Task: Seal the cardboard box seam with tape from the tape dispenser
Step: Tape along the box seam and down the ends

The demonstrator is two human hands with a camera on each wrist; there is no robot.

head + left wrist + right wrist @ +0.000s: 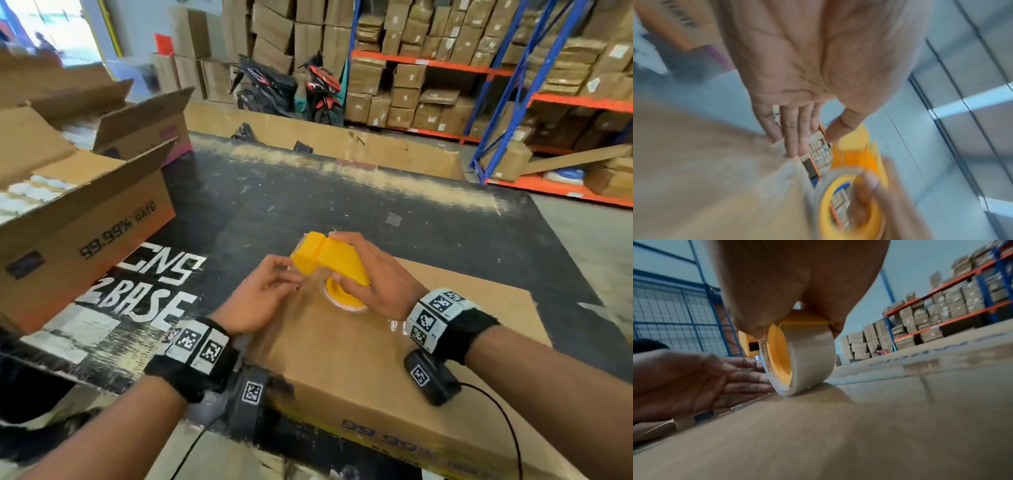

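Gripping the yellow plastic tape dispenser [329, 262], the right hand [368, 274] rests its glossy roll on the smooth cardboard box [376, 359]; left hand [258, 298] flat-fingered.

Both forearms reach forward side by side, the hands meeting close together.

The right hand [370, 270] is palm-down, wrist raised, its fingers curled over the top of the yellow tape dispenser [329, 262] with the thumb on the near side, gripping it. The left hand [260, 294] lies just beside it, palm turned inward toward the right hand, fingers [795, 138] straight and held together in the left wrist view, their tips at the dispenser's front end; whether they pinch anything cannot be told through the blur. Each wrist wears a black band [191, 359] carrying square black-and-white markers, with a small dark camera unit [430, 380] strapped beneath it.
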